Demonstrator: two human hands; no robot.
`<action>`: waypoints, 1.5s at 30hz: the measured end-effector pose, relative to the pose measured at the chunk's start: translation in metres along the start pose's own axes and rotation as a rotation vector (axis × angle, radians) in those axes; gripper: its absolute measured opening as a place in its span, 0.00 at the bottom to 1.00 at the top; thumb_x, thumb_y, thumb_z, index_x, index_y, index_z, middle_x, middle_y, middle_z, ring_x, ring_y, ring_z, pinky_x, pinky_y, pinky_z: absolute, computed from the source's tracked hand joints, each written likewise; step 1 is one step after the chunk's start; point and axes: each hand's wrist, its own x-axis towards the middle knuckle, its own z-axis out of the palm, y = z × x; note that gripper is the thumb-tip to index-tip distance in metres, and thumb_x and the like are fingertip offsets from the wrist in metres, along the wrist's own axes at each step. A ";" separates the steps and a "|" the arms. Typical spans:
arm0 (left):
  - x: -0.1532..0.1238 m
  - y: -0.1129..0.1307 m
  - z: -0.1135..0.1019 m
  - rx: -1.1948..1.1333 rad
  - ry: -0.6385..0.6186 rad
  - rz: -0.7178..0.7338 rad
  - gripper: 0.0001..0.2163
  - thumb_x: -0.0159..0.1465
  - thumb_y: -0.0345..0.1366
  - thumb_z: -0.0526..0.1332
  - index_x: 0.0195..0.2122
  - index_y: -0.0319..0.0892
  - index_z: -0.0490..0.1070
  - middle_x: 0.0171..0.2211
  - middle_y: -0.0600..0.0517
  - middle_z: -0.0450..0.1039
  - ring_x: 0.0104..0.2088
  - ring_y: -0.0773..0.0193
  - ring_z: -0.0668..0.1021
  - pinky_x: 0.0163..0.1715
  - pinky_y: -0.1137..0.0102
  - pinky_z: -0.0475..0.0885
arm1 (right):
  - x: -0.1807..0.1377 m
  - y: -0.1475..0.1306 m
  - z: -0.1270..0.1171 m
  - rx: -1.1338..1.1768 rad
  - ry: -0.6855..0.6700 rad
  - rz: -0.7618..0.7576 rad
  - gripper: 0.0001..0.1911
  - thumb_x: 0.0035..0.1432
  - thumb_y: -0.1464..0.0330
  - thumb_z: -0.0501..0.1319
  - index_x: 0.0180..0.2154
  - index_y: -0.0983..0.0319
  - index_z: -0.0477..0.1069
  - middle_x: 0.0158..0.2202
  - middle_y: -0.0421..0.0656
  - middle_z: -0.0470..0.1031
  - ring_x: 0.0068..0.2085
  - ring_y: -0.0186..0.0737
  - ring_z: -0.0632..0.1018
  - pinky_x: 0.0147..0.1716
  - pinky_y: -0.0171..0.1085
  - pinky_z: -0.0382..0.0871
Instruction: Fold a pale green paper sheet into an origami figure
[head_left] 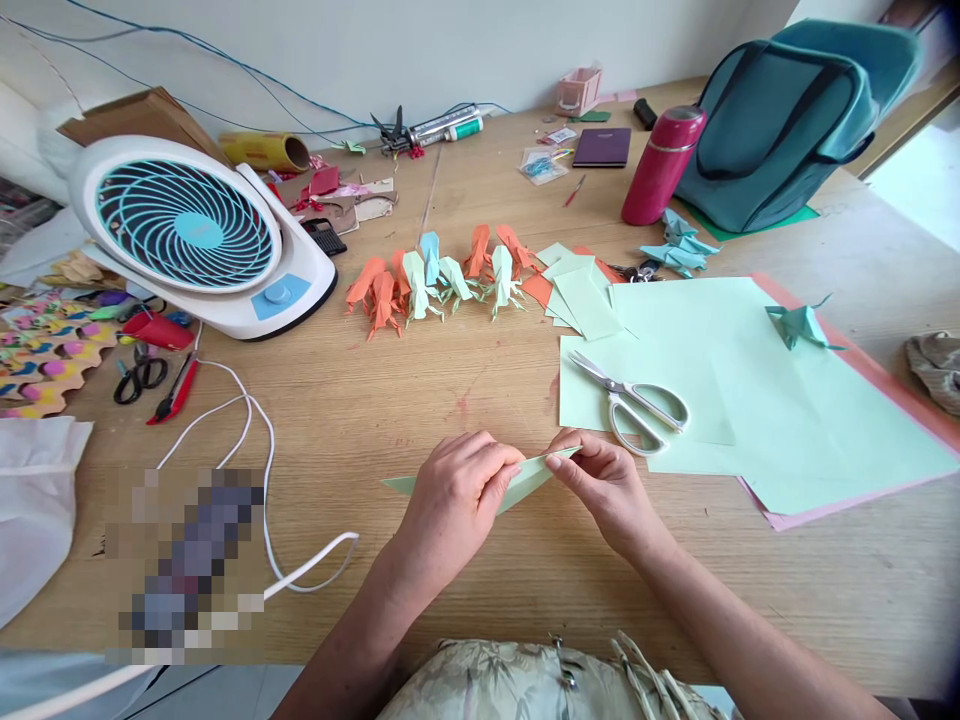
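Observation:
A folded pale green sheet of paper [525, 484] is held between both hands just above the table's front part. My left hand [469, 490] is closed on its middle, and one pointed end sticks out to the left. The other end is pinched by my right hand [600, 485], thumb against fingers. White-handled scissors [630, 400] lie slightly spread, beyond my right hand, on large pale green sheets [810, 410]. Folded paper figures in orange [382, 300], pale green [501, 280] and blue [430, 258] stand in a row farther back. Small cut green pieces [585, 300] lie beside them.
A white fan [202, 235] stands at the back left, with its white cable [270, 500] looping over the table. At the right back are a pink bottle [664, 165] and a teal bag [787, 130]. A teal paper figure [801, 323] sits on the large sheets.

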 end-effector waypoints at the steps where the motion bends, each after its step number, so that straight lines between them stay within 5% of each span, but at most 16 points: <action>1: 0.000 0.000 0.000 0.000 -0.003 -0.003 0.06 0.67 0.28 0.57 0.35 0.43 0.71 0.31 0.54 0.71 0.34 0.66 0.72 0.36 0.70 0.64 | 0.000 0.000 0.000 -0.006 0.000 -0.003 0.10 0.57 0.62 0.66 0.27 0.60 0.74 0.26 0.39 0.69 0.29 0.34 0.67 0.29 0.34 0.60; 26: 0.000 -0.003 -0.006 -0.023 -0.032 -0.015 0.07 0.68 0.29 0.55 0.36 0.43 0.72 0.31 0.54 0.72 0.34 0.65 0.73 0.36 0.70 0.64 | -0.004 -0.002 -0.006 -0.213 -0.003 -0.018 0.24 0.65 0.55 0.57 0.20 0.60 0.70 0.24 0.40 0.66 0.30 0.38 0.68 0.33 0.37 0.61; 32: 0.000 -0.004 -0.005 -0.034 -0.017 -0.013 0.06 0.67 0.28 0.57 0.34 0.43 0.71 0.32 0.54 0.72 0.34 0.65 0.73 0.36 0.70 0.64 | -0.004 0.002 -0.012 -0.148 -0.008 0.016 0.27 0.68 0.52 0.48 0.32 0.59 0.79 0.26 0.42 0.69 0.32 0.40 0.70 0.36 0.39 0.62; 39: -0.001 -0.006 -0.004 -0.030 -0.023 -0.024 0.06 0.67 0.28 0.57 0.35 0.43 0.71 0.31 0.55 0.72 0.34 0.66 0.73 0.36 0.70 0.64 | 0.001 -0.005 -0.004 -0.136 -0.034 0.025 0.14 0.55 0.54 0.66 0.32 0.59 0.77 0.28 0.41 0.72 0.29 0.37 0.69 0.29 0.36 0.64; 45: -0.001 -0.007 -0.004 -0.038 -0.049 -0.024 0.06 0.68 0.29 0.57 0.36 0.43 0.72 0.31 0.54 0.72 0.34 0.66 0.73 0.35 0.70 0.64 | 0.004 -0.006 -0.001 -0.104 -0.011 0.042 0.15 0.53 0.56 0.68 0.26 0.60 0.75 0.24 0.39 0.69 0.26 0.33 0.65 0.26 0.34 0.60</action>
